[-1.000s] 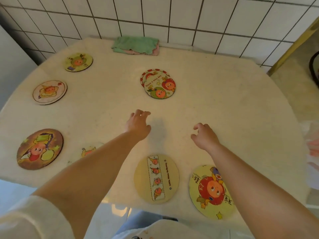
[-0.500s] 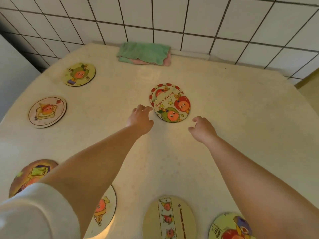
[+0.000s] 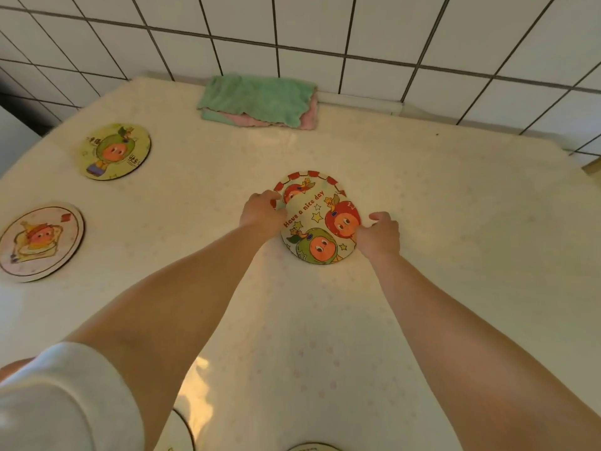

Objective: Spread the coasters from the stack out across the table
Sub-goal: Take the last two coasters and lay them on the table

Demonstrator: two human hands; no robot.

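A small stack of two round coasters lies in the middle of the cream table (image 3: 471, 242). The top coaster (image 3: 320, 236) reads "Have a nice day" and shows two fruit faces. It sits shifted toward me over a red-rimmed coaster (image 3: 305, 183). My left hand (image 3: 261, 214) touches the stack's left edge with its fingers curled on it. My right hand (image 3: 379, 237) grips the top coaster's right edge. Two spread coasters lie at the left: a green-fruit one (image 3: 115, 151) and a pale one (image 3: 40, 240).
A folded green and pink cloth (image 3: 260, 100) lies at the table's back edge against the tiled wall (image 3: 357, 30). Coaster edges (image 3: 312, 446) peek in at the bottom of the view. The table's curved rim runs along the left.
Both hands reached forward from the near table to the stack and now touch it on either side. The view moved forward, so the near coasters dropped out of sight.
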